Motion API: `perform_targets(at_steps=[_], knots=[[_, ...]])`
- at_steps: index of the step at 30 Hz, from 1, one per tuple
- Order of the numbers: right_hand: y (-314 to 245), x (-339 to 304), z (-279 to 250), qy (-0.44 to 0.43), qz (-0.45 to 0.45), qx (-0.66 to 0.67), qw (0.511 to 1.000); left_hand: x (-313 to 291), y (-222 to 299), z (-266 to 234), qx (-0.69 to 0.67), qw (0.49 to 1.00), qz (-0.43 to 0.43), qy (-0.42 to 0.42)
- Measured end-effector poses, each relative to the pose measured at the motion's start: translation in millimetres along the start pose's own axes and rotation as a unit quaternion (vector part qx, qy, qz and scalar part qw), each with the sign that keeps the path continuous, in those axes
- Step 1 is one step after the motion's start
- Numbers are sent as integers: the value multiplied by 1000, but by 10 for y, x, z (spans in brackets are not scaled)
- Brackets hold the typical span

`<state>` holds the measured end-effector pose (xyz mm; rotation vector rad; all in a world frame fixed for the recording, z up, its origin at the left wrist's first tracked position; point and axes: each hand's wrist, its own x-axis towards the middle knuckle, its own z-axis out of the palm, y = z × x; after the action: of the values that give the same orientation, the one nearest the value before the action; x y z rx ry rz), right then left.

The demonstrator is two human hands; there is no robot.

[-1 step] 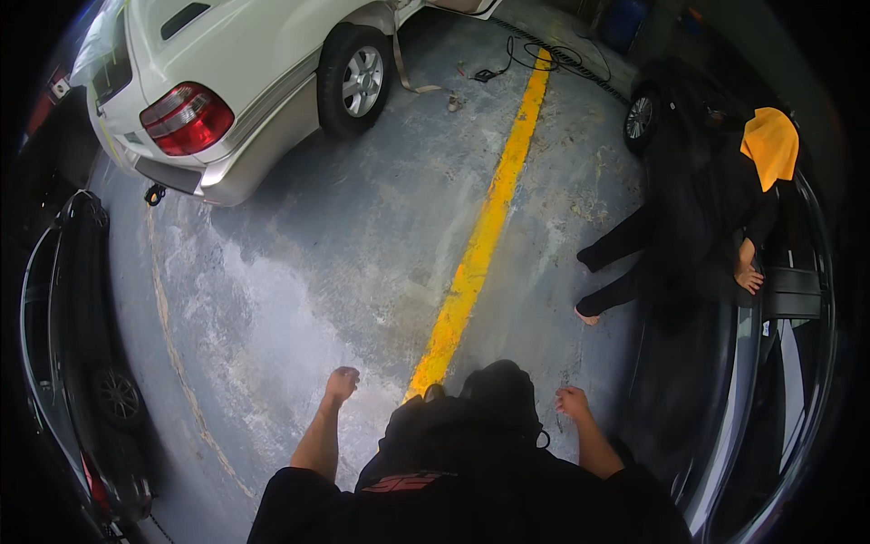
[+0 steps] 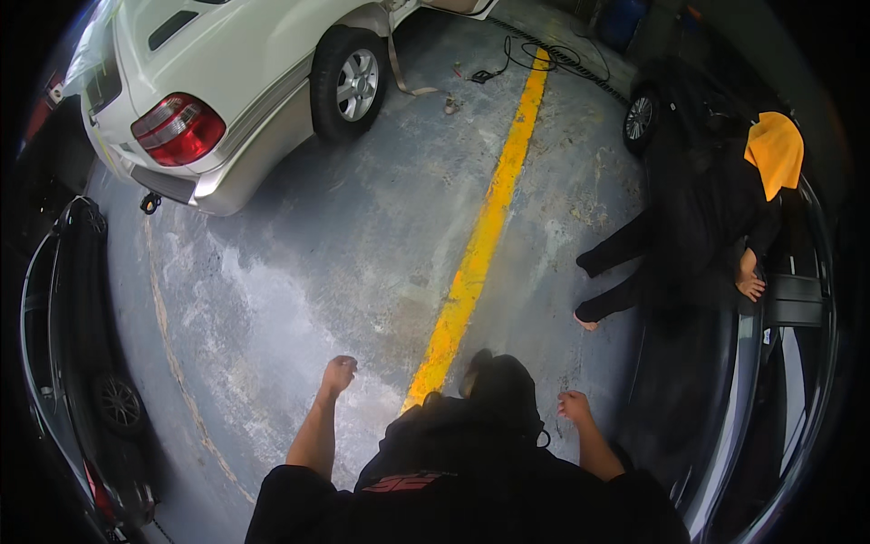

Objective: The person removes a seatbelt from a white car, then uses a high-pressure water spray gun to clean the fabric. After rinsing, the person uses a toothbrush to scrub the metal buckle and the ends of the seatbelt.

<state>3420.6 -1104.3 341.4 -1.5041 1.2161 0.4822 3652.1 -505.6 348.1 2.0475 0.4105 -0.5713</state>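
Note:
My left hand [image 2: 340, 374] hangs in front of me at the left, above the pale worn patch of the floor. Its fingers are loosely curled, and I make out nothing in them. To the right of my body, my right hand [image 2: 573, 405] is also curled closed with nothing visible in it. Neither hand touches anything. Between them my dark shoes show near a yellow floor line [image 2: 471, 272].
A white car [image 2: 245, 63] stands at the upper left. Dark cars line the left [image 2: 68, 326] and right [image 2: 739, 390]. At the right, a person in black [image 2: 671, 236] with an orange cloth [image 2: 776, 154] rests a hand on the car. A black hose [image 2: 553, 59] lies ahead.
The white car has shifted slightly left and down in the picture. One of my shoes now shows farther forward. My left hand sits a little higher; my right has barely moved.

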Motion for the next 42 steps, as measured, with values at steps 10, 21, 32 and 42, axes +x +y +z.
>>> perform_targets(at_steps=[10, 21, 32, 42], knots=[[-2973, 2655, -1313, -72, 109, 11, 991, 3077, 3084, 1457, 28, 998, 51, 6], [-8692, 5134, -1669, 66, -199, -63, 976, 5450, 4056, 2744, 141, 854, -273, -421], [-10445, 6990, -1876, -142, -49, 33, 988, 8690, 8860, 2249, 11, 988, 110, 112], [-12931, 8941, -2859, -103, -180, -138, 969, 9942, 11302, 1496, -172, 957, 86, 215]])
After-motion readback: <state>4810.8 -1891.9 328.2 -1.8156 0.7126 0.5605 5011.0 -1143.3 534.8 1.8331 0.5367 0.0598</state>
